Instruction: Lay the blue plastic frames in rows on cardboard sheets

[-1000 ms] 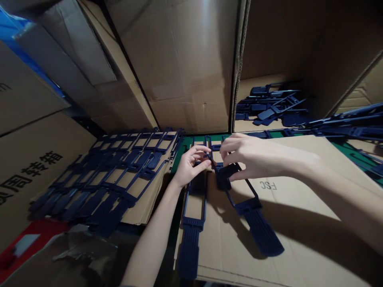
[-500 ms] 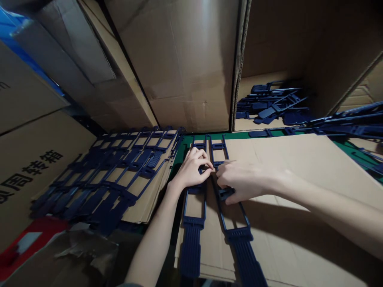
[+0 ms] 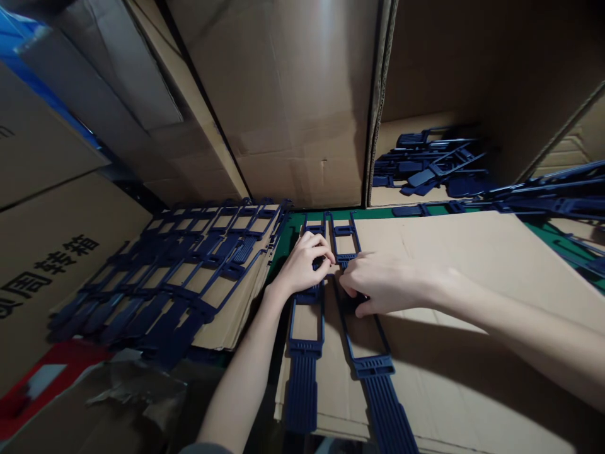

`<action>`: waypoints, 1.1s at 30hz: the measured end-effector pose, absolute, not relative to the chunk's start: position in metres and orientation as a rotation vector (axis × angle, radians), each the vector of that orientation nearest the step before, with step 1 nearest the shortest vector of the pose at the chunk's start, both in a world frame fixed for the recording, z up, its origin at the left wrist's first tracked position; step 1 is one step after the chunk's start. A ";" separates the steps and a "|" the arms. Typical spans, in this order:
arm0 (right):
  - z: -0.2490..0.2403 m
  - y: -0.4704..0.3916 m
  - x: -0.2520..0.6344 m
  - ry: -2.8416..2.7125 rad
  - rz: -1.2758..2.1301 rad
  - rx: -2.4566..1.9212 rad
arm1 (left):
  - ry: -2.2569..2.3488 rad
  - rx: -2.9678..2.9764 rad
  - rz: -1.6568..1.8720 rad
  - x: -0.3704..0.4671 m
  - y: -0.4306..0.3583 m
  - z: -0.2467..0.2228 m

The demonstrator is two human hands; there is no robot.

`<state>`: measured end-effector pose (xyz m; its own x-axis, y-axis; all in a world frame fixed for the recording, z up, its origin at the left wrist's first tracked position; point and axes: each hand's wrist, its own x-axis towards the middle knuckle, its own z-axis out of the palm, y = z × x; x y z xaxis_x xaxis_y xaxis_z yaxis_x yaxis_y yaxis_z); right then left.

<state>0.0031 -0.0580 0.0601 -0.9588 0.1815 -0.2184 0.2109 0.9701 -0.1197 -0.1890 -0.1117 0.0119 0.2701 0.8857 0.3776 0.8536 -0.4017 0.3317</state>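
Observation:
Two long dark blue plastic frames with ribbed ends lie on a cardboard sheet. My left hand (image 3: 305, 265) is over the middle of the left frame (image 3: 304, 384), thumb and fingertips pinched together at its inner side; whatever they pinch is too small to make out. Over the right frame (image 3: 373, 366), my right hand (image 3: 373, 284) has its fingers curled down around the middle part, thumb on the near side. Its fingertips are partly hidden behind the hand. The fingertips of both hands are close together between the frames.
More blue frames (image 3: 189, 252) lie in overlapping rows on stacked cardboard at the left. An open carton (image 3: 439, 75) at the back right holds a heap of blue parts (image 3: 435, 164). Further parts (image 3: 558, 192) lie at the right edge. A red item (image 3: 57, 378) is at lower left.
The ribbed end of the right frame has shifted slightly up and left. My right hand has moved a little, and my left fingertips have drawn slightly back to the left.

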 end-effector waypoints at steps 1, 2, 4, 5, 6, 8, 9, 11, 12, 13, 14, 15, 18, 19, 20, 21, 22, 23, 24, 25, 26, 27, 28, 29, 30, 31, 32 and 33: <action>0.060 -0.059 0.003 2.906 -0.198 0.299 | 1.677 2.432 0.835 -0.190 -0.111 0.011; 0.061 -0.059 0.003 2.899 -0.188 0.302 | 1.678 2.411 0.867 -0.191 -0.110 0.010; 0.062 -0.061 0.003 2.886 -0.180 0.307 | 1.694 2.388 0.901 -0.193 -0.109 0.009; 0.063 -0.061 0.004 2.881 -0.180 0.308 | 1.701 2.389 0.897 -0.194 -0.109 0.008; 0.063 -0.062 0.004 2.875 -0.180 0.312 | 1.707 2.395 0.885 -0.194 -0.108 0.007; 0.065 -0.063 0.005 2.859 -0.182 0.322 | 1.720 2.411 0.853 -0.194 -0.108 0.006; 0.066 -0.063 0.006 2.849 -0.187 0.325 | 1.729 2.418 0.842 -0.194 -0.107 0.005; 0.067 -0.064 0.007 2.832 -0.197 0.328 | 1.742 2.423 0.833 -0.193 -0.107 0.005; 0.067 -0.065 0.007 2.825 -0.202 0.330 | 1.744 2.425 0.833 -0.193 -0.107 0.005; 0.068 -0.066 0.007 2.819 -0.202 0.332 | 1.743 2.426 0.836 -0.193 -0.107 0.005; 0.068 -0.067 0.007 2.813 -0.197 0.337 | 1.741 2.428 0.838 -0.192 -0.107 0.005; 0.068 -0.067 0.007 2.808 -0.192 0.342 | 1.741 2.430 0.839 -0.192 -0.107 0.005; 0.067 -0.067 0.006 2.798 -0.195 0.347 | 1.749 2.435 0.833 -0.192 -0.108 0.004; 0.065 -0.066 0.005 2.805 -0.202 0.349 | 1.753 2.437 0.827 -0.192 -0.108 0.004; 0.064 -0.065 0.005 2.820 -0.209 0.348 | 1.757 2.440 0.820 -0.192 -0.107 0.003; 0.062 -0.063 0.004 2.843 -0.212 0.345 | 1.761 2.443 0.815 -0.192 -0.107 0.003; 0.060 -0.062 0.004 2.870 -0.209 0.341 | 1.764 2.447 0.810 -0.192 -0.107 0.003; 0.059 -0.061 0.004 2.900 -0.206 0.333 | 1.767 2.451 0.805 -0.193 -0.107 0.002; 0.058 -0.060 0.005 2.926 -0.206 0.322 | 1.769 2.455 0.800 -0.193 -0.107 0.002; 0.057 -0.059 0.005 2.949 -0.209 0.317 | 1.769 2.461 0.795 -0.193 -0.107 0.002; 0.057 -0.058 0.006 2.967 -0.218 0.318 | 1.768 2.467 0.788 -0.193 -0.107 0.002; 0.057 -0.058 0.007 2.979 -0.227 0.322 | 1.766 2.473 0.780 -0.193 -0.107 0.002; 0.058 -0.058 0.008 2.989 -0.234 0.324 | 1.764 2.477 0.772 -0.193 -0.107 0.002; 0.058 -0.058 0.008 2.994 -0.235 0.325 | 1.763 2.480 0.767 -0.193 -0.108 0.002; 0.059 -0.059 0.009 2.993 -0.229 0.325 | 1.763 2.481 0.764 -0.192 -0.108 0.002; 0.059 -0.059 0.009 2.990 -0.218 0.321 | 1.765 2.480 0.762 -0.192 -0.108 0.003; 0.059 -0.060 0.009 2.987 -0.201 0.318 | 1.766 2.479 0.760 -0.192 -0.108 0.003; 0.058 -0.060 0.009 2.987 -0.182 0.320 | 1.766 2.479 0.760 -0.192 -0.108 0.003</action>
